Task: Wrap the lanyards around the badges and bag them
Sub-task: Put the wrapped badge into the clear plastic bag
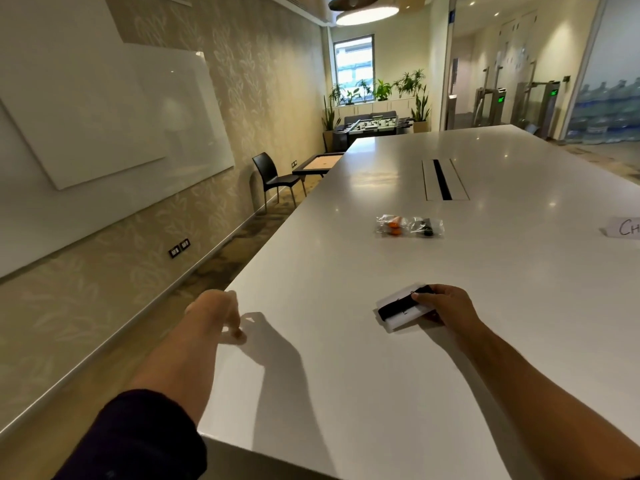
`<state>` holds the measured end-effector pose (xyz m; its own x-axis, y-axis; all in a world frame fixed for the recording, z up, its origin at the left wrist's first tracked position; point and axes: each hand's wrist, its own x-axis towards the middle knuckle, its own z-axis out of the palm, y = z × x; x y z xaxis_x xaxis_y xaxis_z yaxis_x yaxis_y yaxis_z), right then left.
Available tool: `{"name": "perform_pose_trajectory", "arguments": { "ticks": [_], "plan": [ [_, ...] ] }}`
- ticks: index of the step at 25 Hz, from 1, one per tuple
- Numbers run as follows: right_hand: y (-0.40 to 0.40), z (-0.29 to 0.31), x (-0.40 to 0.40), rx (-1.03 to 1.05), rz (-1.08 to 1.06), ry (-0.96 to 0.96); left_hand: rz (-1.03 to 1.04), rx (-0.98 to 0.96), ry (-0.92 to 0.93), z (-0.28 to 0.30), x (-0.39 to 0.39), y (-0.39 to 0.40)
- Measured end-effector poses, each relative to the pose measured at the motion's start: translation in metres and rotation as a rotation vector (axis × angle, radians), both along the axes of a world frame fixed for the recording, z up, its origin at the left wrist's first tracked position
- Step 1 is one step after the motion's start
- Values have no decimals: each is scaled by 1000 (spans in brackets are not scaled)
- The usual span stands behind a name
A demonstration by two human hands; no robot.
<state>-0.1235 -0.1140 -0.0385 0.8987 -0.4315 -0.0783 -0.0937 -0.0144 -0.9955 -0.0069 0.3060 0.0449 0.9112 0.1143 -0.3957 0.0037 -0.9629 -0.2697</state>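
My right hand [446, 304] grips a white badge [405, 315] with a black lanyard [401, 304] wound around it, held just above the white table [346, 375]. My left hand [218, 311] hovers at the table's left edge with its fingers curled; whether it holds anything I cannot tell. Farther out on the table lie two clear bags side by side: one [391, 226] with an orange lanyard bundle inside, the other [426, 227] with a black one.
A white paper sign [623, 227] with handwriting lies at the right edge. A cable slot [442, 180] is set into the table's middle. Left of the table are a whiteboard wall, a black chair [273, 176] and a small game table.
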Motion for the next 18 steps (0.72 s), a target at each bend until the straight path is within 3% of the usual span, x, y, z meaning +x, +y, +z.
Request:
{"name": "perform_pose_trajectory", "arguments": {
  "ticks": [3, 9, 15, 18],
  "plan": [
    [3, 1, 4, -2, 6, -10, -74, 55, 35, -9, -7, 11],
    [12, 2, 9, -8, 41, -13, -135, -73, 2, -9, -10, -6],
    [17, 10, 10, 19, 72, -69, 9, -769, 81, -11, -3, -57],
    [12, 17, 8, 21, 62, -92, 20, -901, 100, -19, -8, -102]
  ]
}}
